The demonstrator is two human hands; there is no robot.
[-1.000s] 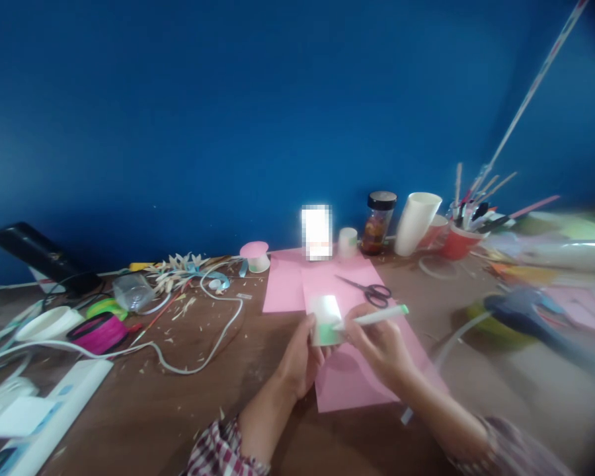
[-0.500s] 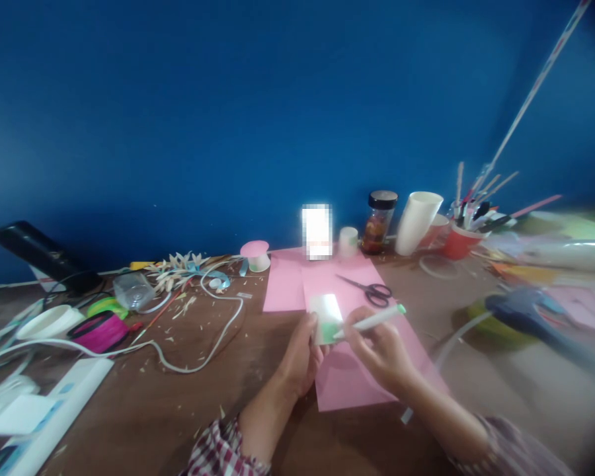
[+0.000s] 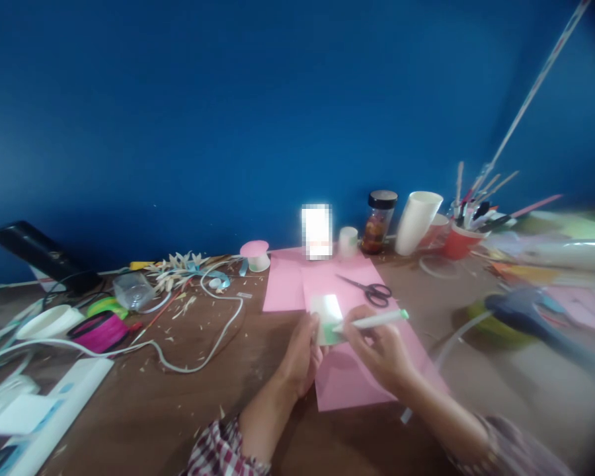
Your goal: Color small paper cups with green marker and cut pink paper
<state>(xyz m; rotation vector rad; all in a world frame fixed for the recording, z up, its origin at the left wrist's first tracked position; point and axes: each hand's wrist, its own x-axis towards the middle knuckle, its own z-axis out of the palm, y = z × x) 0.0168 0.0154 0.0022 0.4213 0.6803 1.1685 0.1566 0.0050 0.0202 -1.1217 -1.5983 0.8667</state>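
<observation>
Steadying the cup (image 3: 323,318) over the pink paper (image 3: 354,383), left hand (image 3: 303,354) half-curled, thumb along the near left side, fingers going round and under; contact on the far side hidden. Grip looks chosen to leave the side facing the pen (image 3: 381,320) free. Green patch (image 3: 332,336) low on that side; whether the cup is right way up or inverted, cannot tell. Right hand (image 3: 384,350) closed round the pen in a writing grip, fingers bunched near the tip, likely for fine control; pen lies almost level, green tail end out to the right. Tip is at the patch, touching or a hair short: blur hides which. Both hands are brought close together, presumably so each can brace against small slips. Scissors (image 3: 374,293) lie on the paper just beyond the right hand, handles toward it, within easy reach. Second cup (image 3: 348,243) stands at the back of the paper, near the jar (image 3: 377,228), well apart from the work. Red cup (image 3: 460,242) at right keeps pens and sticks upright. Loose cord (image 3: 178,371) loops across the table (image 3: 178,423) at left, apart from both hands.
</observation>
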